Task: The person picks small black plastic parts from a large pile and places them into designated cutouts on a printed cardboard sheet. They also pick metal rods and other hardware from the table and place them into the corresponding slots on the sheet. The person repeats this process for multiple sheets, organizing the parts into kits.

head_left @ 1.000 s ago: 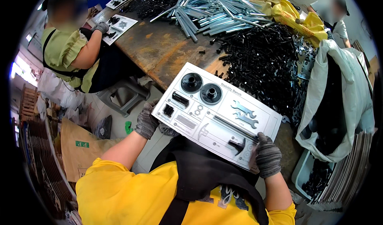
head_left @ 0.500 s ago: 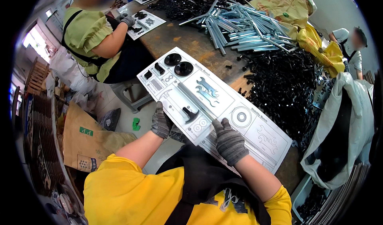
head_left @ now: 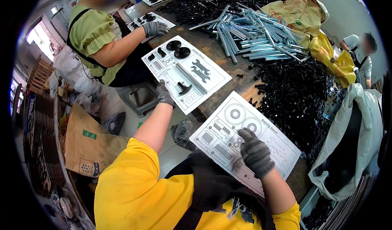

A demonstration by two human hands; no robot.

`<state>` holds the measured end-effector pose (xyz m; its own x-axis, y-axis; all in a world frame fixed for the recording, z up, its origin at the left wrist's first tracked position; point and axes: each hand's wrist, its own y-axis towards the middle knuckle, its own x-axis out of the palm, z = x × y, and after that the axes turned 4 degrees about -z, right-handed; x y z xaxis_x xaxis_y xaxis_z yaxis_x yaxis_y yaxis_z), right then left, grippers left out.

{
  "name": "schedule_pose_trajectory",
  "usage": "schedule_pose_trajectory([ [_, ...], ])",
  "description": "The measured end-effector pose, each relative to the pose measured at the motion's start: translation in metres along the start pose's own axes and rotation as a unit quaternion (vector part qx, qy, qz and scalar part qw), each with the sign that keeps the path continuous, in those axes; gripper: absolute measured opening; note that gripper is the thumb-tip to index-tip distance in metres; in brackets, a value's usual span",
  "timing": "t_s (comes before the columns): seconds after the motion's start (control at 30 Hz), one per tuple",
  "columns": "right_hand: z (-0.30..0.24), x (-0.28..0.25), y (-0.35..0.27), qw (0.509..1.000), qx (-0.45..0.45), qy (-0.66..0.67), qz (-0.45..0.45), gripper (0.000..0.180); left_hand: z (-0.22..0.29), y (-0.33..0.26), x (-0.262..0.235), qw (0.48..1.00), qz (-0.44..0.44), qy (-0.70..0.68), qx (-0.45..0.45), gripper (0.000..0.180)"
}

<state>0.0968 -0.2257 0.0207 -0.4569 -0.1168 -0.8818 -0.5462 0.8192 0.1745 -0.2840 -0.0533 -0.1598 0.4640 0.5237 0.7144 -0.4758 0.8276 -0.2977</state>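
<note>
My left hand (head_left: 164,94), in a grey knit glove, is closed on the near left edge of a white printed card (head_left: 216,85). That card carries two black discs (head_left: 182,53), small black fittings, a T-shaped black knob (head_left: 184,88), a silver tube (head_left: 191,78) and two wrenches (head_left: 200,71). On the right lies a second printed card (head_left: 214,126), showing line drawings and no parts. Over its middle is my gloved right hand (head_left: 257,154), its fingers stretched forward and apart with nothing in them. Whether they touch the card is hard to tell.
Metal tubes (head_left: 253,34) and black bolts (head_left: 290,87) are heaped on the table. At the right hangs a white sack (head_left: 347,148). A co-worker in a green top (head_left: 92,34) sits at the left, one gloved hand over another card (head_left: 169,24). Another person stands far right.
The filled card has moved left and away in my left hand, uncovering the printed card on the right. My right hand has let go of it. The co-worker's hand has reached forward.
</note>
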Motion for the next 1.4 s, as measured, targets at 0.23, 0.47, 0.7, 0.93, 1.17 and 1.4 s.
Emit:
schedule_pose_trajectory([
  [0.23,0.035,-0.031,-0.085,0.965,0.242,0.083,0.061,0.036,0.018,-0.001,0.030,0.951,0.095,0.220,0.194,0.035],
  [0.47,0.059,-0.043,-0.182,0.887,0.432,-0.042,0.158,0.032,0.020,-0.130,0.097,0.845,-0.173,0.494,0.111,0.032],
  [0.7,0.059,-0.034,-0.202,0.873,0.462,0.059,0.144,0.036,-0.028,-0.202,0.124,0.450,-0.459,0.748,0.166,0.041],
  [0.93,0.078,-0.054,-0.209,0.868,0.486,-0.037,0.091,0.032,-0.034,-0.214,0.134,0.463,-0.468,0.738,0.148,0.042],
  [1.17,0.144,-0.065,-0.179,0.864,0.421,-0.238,0.139,0.030,-0.054,-0.246,0.165,0.510,-0.508,0.654,0.233,0.039],
  [1.4,0.167,-0.068,-0.174,0.815,0.513,-0.269,0.007,0.039,-0.088,-0.287,0.202,0.429,-0.639,0.592,0.238,0.040],
])
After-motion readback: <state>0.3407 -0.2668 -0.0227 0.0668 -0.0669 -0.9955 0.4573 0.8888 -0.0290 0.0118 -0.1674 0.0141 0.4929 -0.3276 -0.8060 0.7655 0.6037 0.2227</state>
